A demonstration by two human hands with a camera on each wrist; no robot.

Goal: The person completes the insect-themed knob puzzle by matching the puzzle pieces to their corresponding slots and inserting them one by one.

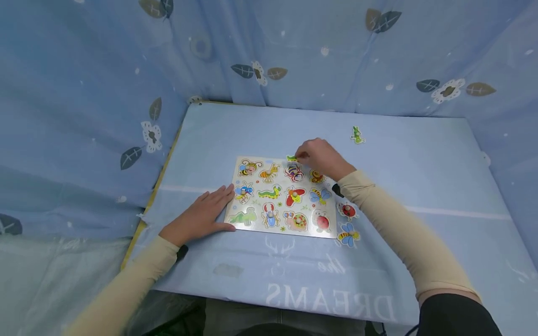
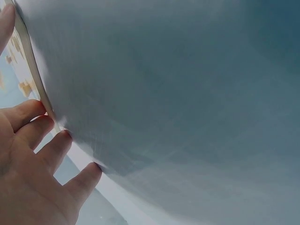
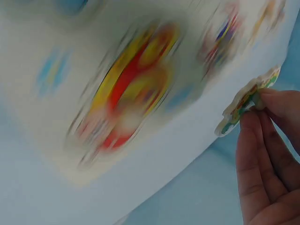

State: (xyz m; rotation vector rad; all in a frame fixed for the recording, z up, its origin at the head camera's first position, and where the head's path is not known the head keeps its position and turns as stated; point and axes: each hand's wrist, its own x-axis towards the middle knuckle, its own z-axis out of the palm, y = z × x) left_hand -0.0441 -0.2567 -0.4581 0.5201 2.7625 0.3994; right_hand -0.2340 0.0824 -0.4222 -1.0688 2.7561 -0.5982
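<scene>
A peg puzzle board (image 1: 280, 232) with bug pictures in rows lies flat on the table. At its far edge, my right hand (image 1: 321, 157) pinches a small green puzzle piece (image 1: 292, 158) between thumb and fingers. In the right wrist view that puzzle piece (image 3: 247, 101) is tilted, its wavy pale edge showing, with green, yellow and red on its face. My left hand (image 1: 202, 214) lies at the board's left side, fingers spread and touching the edge, thumb by the near left corner. The left wrist view shows the fingertips (image 2: 60, 140) along the board's rim.
A ladybug piece (image 1: 348, 211) and a bee piece (image 1: 348, 235) lie just right of the board. Farther back lies another green piece (image 1: 357, 135). A pale blue cloth (image 1: 437, 177) covers the table, with patterned blue curtains (image 1: 319, 51) behind and at the sides.
</scene>
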